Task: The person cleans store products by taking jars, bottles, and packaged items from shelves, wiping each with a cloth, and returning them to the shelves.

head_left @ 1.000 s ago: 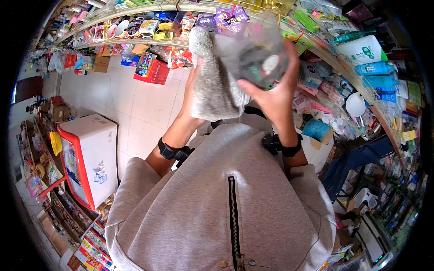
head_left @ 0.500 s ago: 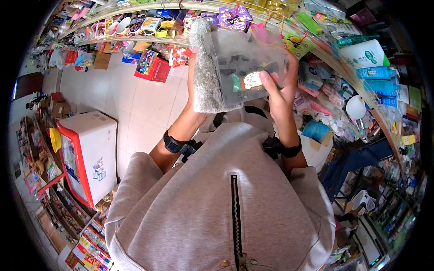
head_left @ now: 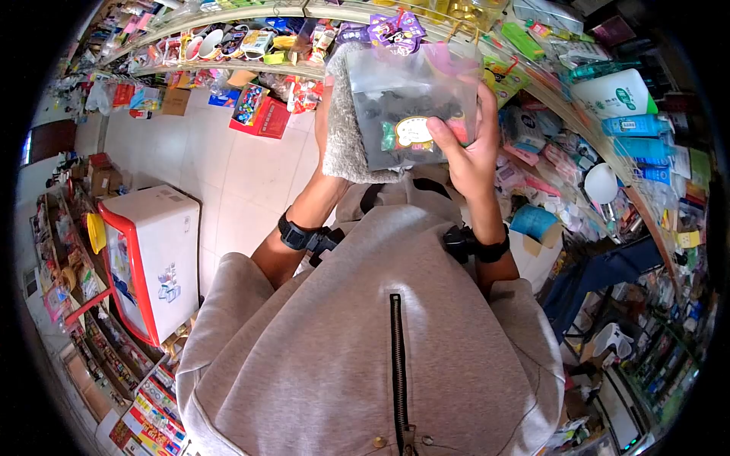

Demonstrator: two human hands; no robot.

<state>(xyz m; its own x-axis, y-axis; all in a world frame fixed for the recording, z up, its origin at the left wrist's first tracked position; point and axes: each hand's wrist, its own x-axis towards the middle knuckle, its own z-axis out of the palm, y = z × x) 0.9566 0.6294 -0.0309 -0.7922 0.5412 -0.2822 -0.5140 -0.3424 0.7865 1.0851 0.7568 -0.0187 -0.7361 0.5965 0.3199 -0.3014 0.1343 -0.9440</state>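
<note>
My right hand (head_left: 473, 148) grips a frosted clear plastic bag (head_left: 414, 87) by its right side, thumb across the front beside a white label with a gold edge. Dark pieces and a few green and red bits show through the plastic. A fluffy grey cloth (head_left: 344, 144) lies against the bag's left side and partly behind it. My left hand (head_left: 322, 148) is closed on the cloth from the left; most of its fingers are hidden behind the fabric. Both hands are raised in front of my chest, near the shelf ahead.
Packed shelves (head_left: 220, 67) curve ahead and to the right, with purple packets (head_left: 395, 32) just beyond the bag. An open red box (head_left: 262, 118) stands on the pale floor ahead left. A white freezer with red trim (head_left: 163, 251) is at left. A dark blue chair (head_left: 585, 281) stands at right.
The bag has shifted slightly left and now overlaps more of the cloth. The top of the cloth has dropped a little. Both hands keep their hold.
</note>
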